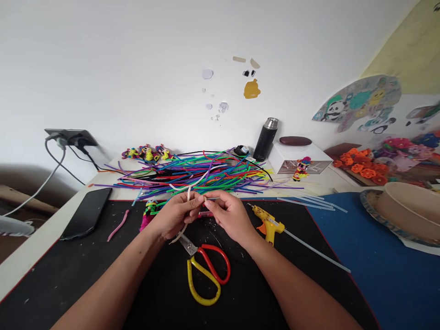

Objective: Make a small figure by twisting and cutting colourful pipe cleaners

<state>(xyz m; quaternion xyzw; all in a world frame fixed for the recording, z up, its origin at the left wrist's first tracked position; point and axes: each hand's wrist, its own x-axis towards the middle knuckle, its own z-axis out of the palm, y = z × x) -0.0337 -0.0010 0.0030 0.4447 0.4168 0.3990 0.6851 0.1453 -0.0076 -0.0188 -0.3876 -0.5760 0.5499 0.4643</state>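
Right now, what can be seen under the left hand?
Part of the scissors, on the black mat. The left hand covers the blade tips and the mat there.

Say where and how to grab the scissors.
Best by the red handle loop and yellow handle loop, probably from the near side: the scissors lie flat, loops toward the wearer, blades pointing away, partly hidden by the left hand.
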